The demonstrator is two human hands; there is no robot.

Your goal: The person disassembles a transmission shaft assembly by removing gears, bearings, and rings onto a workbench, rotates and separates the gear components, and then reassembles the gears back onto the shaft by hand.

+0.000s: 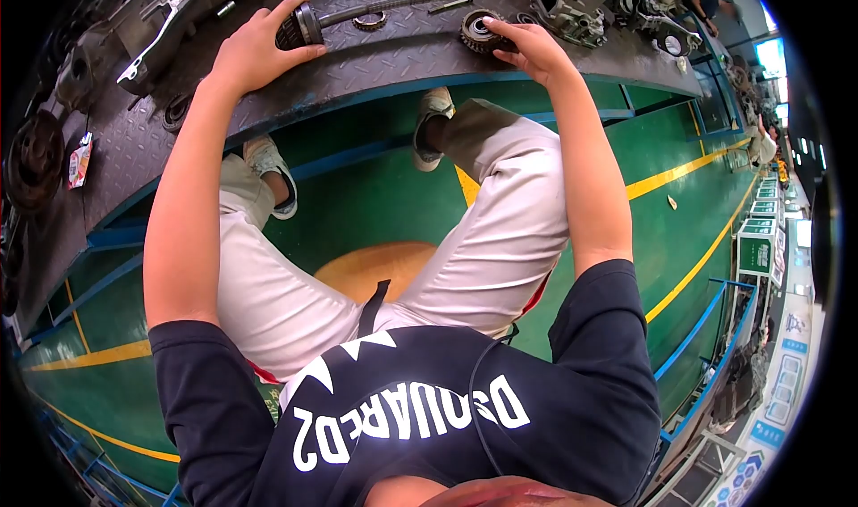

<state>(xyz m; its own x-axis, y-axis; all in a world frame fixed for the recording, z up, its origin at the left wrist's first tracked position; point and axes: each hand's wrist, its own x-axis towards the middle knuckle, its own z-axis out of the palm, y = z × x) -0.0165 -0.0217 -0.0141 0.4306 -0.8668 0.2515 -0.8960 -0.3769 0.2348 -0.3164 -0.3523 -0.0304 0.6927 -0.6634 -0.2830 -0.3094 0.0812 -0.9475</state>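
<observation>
My left hand [255, 51] is closed around the toothed end of a gear shaft [308, 24], thumb on the near side and fingers on the far side. The long splined part of this shaft [393, 4] points right along the metal bench top. My right hand [534, 51] grips a round gear with a bearing-like centre [476, 31], a fingertip at its middle and other fingers at its right edge. Between the hands, a small toothed ring [369, 21] lies behind the shaft, with a thin pin [450, 5] further right.
Grey cast housings [567, 15] stand right of the gear. A large casting [170, 38] and a dark ring [177, 112] are at the left, with a rusty round part [34, 160] beyond. The bench's blue edge [384, 91] runs above my knees.
</observation>
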